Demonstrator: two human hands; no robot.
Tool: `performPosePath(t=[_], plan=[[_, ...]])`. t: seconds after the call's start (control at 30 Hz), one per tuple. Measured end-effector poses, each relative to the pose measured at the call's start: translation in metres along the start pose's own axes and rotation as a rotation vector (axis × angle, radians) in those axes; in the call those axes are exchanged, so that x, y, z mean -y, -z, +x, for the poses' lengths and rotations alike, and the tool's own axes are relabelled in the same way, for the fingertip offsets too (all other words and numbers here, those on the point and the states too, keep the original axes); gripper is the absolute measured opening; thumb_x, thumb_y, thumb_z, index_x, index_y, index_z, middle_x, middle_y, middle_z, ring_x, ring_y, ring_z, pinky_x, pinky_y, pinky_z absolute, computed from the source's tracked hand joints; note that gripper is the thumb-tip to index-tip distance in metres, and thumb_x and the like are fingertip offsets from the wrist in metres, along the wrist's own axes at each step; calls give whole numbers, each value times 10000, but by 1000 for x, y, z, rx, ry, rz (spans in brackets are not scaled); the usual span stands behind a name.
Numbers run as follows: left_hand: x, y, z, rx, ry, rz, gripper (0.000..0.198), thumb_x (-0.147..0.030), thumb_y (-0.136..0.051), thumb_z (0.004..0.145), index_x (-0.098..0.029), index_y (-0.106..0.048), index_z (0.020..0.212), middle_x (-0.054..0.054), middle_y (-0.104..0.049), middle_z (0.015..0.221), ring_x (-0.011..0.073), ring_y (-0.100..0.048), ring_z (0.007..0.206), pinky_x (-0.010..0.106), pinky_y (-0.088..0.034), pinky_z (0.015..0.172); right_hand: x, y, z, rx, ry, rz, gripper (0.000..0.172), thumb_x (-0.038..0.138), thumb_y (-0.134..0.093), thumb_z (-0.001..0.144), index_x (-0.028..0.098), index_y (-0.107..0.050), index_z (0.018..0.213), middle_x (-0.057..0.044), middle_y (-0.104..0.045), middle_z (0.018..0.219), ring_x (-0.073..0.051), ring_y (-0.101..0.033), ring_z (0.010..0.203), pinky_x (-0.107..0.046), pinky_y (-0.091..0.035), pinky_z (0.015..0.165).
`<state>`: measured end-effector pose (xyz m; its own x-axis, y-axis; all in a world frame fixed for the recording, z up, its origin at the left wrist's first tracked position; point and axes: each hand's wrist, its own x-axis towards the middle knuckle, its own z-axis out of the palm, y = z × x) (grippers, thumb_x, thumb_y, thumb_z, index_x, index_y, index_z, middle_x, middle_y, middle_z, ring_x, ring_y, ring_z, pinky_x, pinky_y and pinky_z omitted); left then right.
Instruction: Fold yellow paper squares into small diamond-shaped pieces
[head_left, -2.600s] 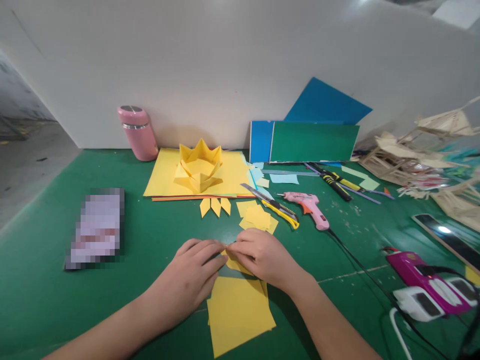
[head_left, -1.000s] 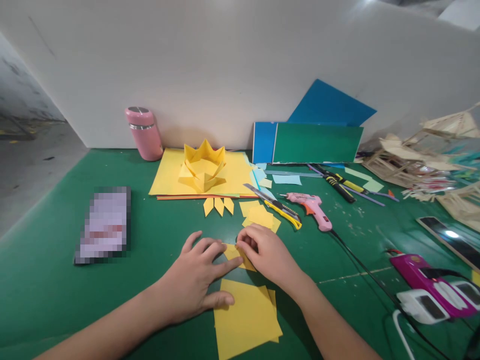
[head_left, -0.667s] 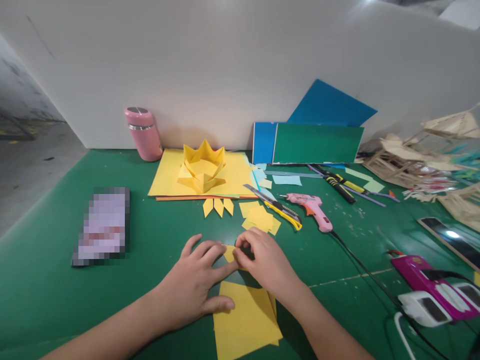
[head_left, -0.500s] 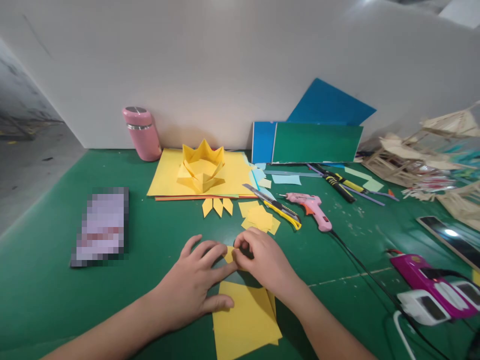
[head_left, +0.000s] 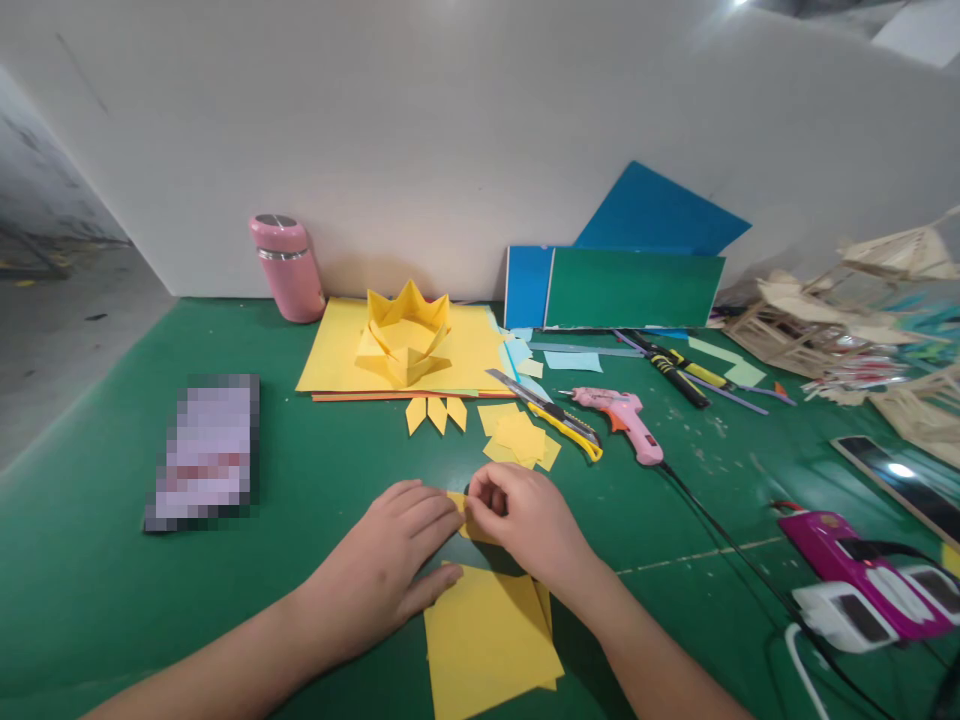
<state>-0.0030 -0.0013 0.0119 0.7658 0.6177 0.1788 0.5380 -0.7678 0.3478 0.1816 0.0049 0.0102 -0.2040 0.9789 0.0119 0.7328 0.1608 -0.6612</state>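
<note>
On the green table a small piece of yellow paper [head_left: 474,530] lies between my hands, partly hidden by both. My right hand [head_left: 525,515] pinches it with thumb and fingers curled together. From the other side, my left hand [head_left: 409,545] lies flat with fingers outstretched, the fingertips touching the paper's left edge. Just below are larger yellow paper squares [head_left: 491,640], stacked unevenly; my left thumb rests at their top left corner. Beyond my hands are several small folded yellow points [head_left: 436,415] in a row and a loose heap of yellow paper squares [head_left: 519,438].
A folded yellow paper crown [head_left: 405,365] sits on yellow sheets [head_left: 330,350]. A pink flask [head_left: 289,275] stands behind, left. To the right lie a utility knife [head_left: 559,425], a pink glue gun [head_left: 622,415] with its cord, and a purple power strip [head_left: 847,560]. A pixelated object [head_left: 206,450] lies left.
My left fingers, spread before, have drawn together, and the index finger has pulled back from the lower edge of the small paper. My right hand keeps its pinch almost in place.
</note>
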Motion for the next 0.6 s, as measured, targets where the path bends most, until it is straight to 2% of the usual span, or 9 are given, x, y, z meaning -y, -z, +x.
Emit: performPosePath(t=[0.1,0.27,0.43,0.6], plan=[[0,2,1,10,-18,37,208,-238,-482,915,-157,-629,1038,83,-668,1030,240,-600,971,399,-492,899,-2,-1,-1,-5,-14,5,62,125,-619,732,185,-603,733,32,-566,602,-119,-515,554,-220,-366,529],[1,3,1,-3,-84,100,235,-190,-433,933,-148,-653,1005,84,-656,977,228,-609,924,382,-507,876,0,-4,0,-33,-18,4,102,115,-603,714,192,-591,647,31,-550,570,-119,-504,539,-217,-356,506],[2,2,-3,-59,-64,171,254,-211,-425,941,-174,-658,1032,96,-637,1022,234,-603,949,380,-514,848,3,-6,1,-50,-52,4,116,95,-592,684,191,-584,617,37,-524,562,-114,-482,535,-219,-344,514],[3,0,-4,-63,-72,177,248,-221,-442,939,-164,-665,1033,112,-638,1043,246,-609,944,402,-520,839,1,-7,1,-50,-47,13,99,94,-594,681,187,-609,651,35,-532,564,-114,-475,532,-218,-344,517]])
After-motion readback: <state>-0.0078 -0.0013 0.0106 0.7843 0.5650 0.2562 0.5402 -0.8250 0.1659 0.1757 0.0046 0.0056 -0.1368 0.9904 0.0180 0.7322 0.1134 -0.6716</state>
